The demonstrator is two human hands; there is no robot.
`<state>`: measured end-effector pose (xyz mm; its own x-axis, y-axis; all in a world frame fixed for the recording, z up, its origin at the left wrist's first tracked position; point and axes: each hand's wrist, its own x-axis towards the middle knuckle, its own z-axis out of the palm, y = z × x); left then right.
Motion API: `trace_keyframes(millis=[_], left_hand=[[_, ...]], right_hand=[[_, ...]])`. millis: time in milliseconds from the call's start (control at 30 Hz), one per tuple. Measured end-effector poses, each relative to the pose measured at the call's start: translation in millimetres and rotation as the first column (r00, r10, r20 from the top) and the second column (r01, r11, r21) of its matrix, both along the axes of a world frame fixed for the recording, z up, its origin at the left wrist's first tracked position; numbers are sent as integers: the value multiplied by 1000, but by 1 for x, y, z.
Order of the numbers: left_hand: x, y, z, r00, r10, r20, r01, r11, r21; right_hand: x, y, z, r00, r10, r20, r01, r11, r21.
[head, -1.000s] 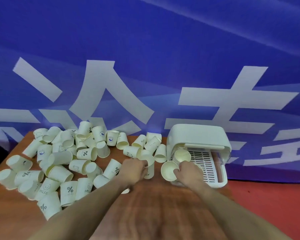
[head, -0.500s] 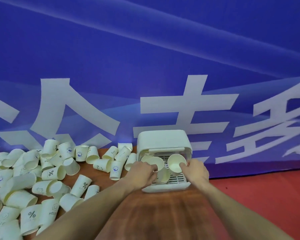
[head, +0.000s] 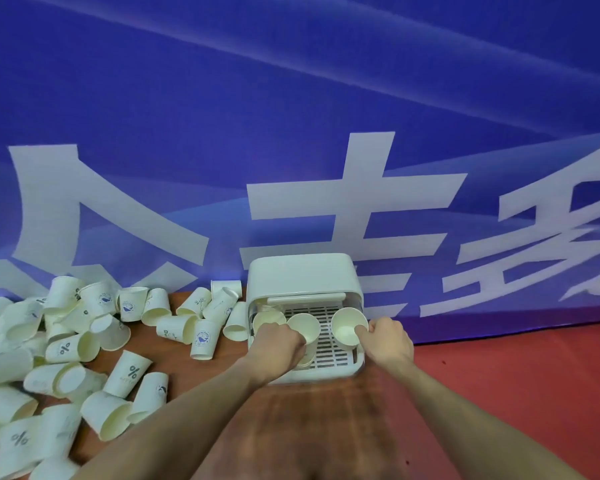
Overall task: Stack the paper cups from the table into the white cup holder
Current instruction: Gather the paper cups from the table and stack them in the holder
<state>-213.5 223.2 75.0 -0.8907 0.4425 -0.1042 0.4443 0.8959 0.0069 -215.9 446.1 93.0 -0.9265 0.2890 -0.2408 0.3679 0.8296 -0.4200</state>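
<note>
We see one white holder (head: pixel 302 271) at the table's (head: pixel 326 427) far edge, three cups upright on its grille. Our left hand (head: pixel 278 344) curls round the middle cup (head: pixel 305 326); our right hand (head: pixel 388 342) pinches the right cup's (head: pixel 347 325) rim. Loose cups (head: pixel 66 348) lie piled on the left, too many to count.

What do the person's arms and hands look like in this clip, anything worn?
Both forearms are bare up to the frame edge, with no sleeves showing. The left hand and right hand show no gloves, watch or visible rings.
</note>
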Motion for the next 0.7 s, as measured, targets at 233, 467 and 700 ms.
trace_keyframes(millis=[233,467,700], left_hand=[[-18,7,-25,994,-14,105,30,988,-154],[-30,8,-42,990,-25,140,46,988,-151],[-21,-7,-30,996,-20,89,26,997,-68]], right_hand=[[-25,1,-24,996,60,60,-60,998,4],[-39,-9,-29,984,163,66,-166,985,43],[-31,-22,-19,977,205,52,-202,978,-59]])
